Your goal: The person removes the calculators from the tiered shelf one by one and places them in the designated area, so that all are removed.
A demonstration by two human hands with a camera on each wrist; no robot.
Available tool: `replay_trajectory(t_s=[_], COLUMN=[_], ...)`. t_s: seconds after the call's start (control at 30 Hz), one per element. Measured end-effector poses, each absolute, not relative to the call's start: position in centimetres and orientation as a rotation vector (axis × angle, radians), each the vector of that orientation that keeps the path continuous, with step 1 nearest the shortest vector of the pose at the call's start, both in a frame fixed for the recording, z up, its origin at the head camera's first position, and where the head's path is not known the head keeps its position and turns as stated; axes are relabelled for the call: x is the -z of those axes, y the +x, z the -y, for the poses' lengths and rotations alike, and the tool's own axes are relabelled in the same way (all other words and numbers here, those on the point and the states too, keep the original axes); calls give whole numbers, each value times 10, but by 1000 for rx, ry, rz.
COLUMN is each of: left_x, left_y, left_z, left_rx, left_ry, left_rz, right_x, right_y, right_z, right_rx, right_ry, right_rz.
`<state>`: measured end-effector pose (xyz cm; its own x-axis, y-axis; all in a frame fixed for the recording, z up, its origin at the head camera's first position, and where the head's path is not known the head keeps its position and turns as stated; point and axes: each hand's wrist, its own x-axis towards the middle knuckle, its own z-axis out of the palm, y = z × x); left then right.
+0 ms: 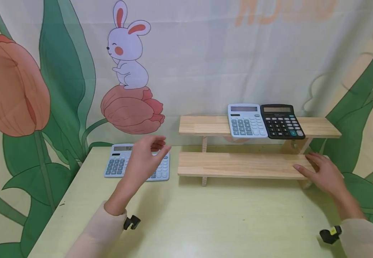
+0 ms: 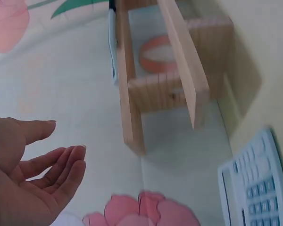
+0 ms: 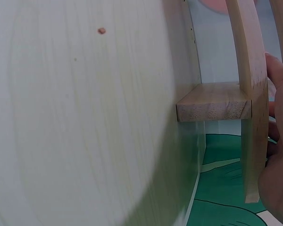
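Note:
Two light-blue calculators (image 1: 115, 167) seem to lie side by side on the table at left, with the place where they meet hidden. My left hand (image 1: 144, 157) is in front of them in the head view. Its thumb and loosely bent fingers stand apart with nothing between them, as the left wrist view also shows. My right hand (image 1: 326, 173) rests on the right end of the lower board of a two-step wooden rack (image 1: 238, 165). On the upper board, a light-blue calculator (image 1: 247, 122) leans beside a black calculator (image 1: 283, 122).
Behind the rack hangs a printed cloth (image 1: 199, 71) with a rabbit and tulips. The pale table (image 1: 206, 218) stretches in front of the rack, and its left edge runs diagonally. Small dark specks lie on it.

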<state>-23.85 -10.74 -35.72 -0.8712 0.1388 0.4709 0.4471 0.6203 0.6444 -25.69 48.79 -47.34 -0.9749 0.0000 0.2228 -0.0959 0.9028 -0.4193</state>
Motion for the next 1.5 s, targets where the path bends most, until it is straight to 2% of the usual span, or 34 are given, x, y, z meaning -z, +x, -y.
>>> replay_trajectory(t_s=[0.37,0.7,1.03,1.5], left_x=[370,392,409,410], left_y=[-249,-271,-278,-294], left_z=[40,-5,-42,-81], left_rx=[1482,1808,2009,2205], left_ry=[-613,-571,-499,-402], left_rz=[2365,2282,2231,2130], right_x=[479,469,462,472], right_y=[-257,-259,-258,-259], right_z=[-488,-483,-472,-472], right_rx=[-577,-599,-740,-721], right_ry=[104,173,174,83], right_rz=[2799,2849,2891,2866])
